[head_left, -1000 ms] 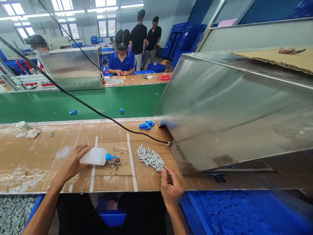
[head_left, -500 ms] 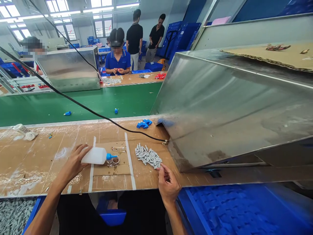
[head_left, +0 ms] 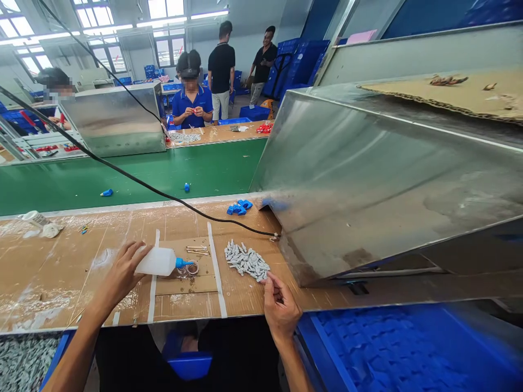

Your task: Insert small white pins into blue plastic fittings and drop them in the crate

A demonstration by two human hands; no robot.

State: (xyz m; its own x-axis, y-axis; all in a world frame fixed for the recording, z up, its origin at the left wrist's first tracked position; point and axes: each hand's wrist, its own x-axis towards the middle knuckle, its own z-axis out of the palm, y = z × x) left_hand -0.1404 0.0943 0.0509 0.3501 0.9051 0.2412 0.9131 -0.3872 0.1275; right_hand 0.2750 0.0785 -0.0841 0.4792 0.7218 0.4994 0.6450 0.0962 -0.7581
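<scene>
My left hand (head_left: 127, 268) is wrapped round a white squeeze bottle (head_left: 157, 261), which lies tilted on its side in the air with its blue nozzle (head_left: 182, 263) pointing right. The nozzle tip is over two small round rings (head_left: 192, 268) on a cardboard piece (head_left: 200, 284). Several cotton-tipped sticks (head_left: 197, 250) lie just behind them. My right hand (head_left: 281, 305) has its thumb and fingers pinched at the front right edge of a pile of small grey parts (head_left: 247, 262). Whatever is between those fingertips is too small to make out.
A metal housing (head_left: 368, 190) stands at the right, with a black cable (head_left: 163, 193) running from its base. Blue parts (head_left: 239, 207) lie behind the grey pile. Beyond is a green belt (head_left: 143, 177). Blue bins (head_left: 368, 348) sit below the table edge. People are across the belt.
The view has shifted slightly. The bottle and both my hands hold nearly the same places. Across the belt, the seated person's hands have risen a little.
</scene>
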